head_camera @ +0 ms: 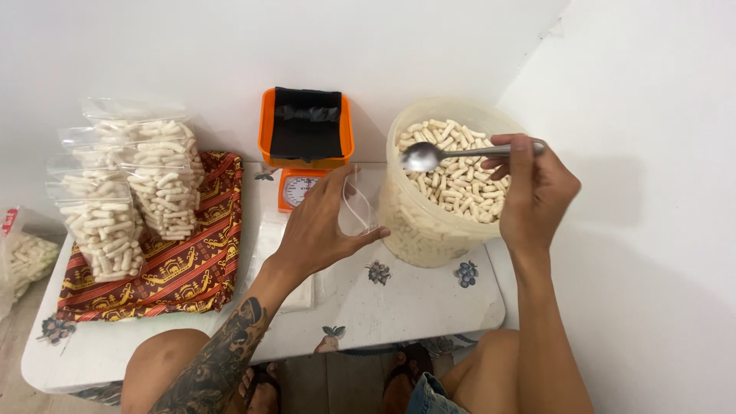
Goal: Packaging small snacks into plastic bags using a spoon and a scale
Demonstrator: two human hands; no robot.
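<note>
1. Spoon [460, 153] is in the right hand [537, 192], pinched by the handle between thumb and fingers. It is over the tub [429, 230] of white snack sticks [456, 172].
2. Its long axis lies almost level, left to right. The bowl points to the left, toward the other hand, and looks empty.
3. Left hand [318, 226] holds a small clear bag [356, 203] upright, fingers curled round it. The bag is just left of the tub, touching it or nearly; I cannot tell which.
4. So the bag is left of the spoon bowl and lower, quite near it. The sticks are directly under the spoon. The right hand is the nearer one to the tub.
5. Behind the bag stands an orange scale [305, 153] with a black tray on top.
6. At the far left, filled bags [126, 199] are stacked on a red patterned cloth [192, 268], on the white table [399, 307].
</note>
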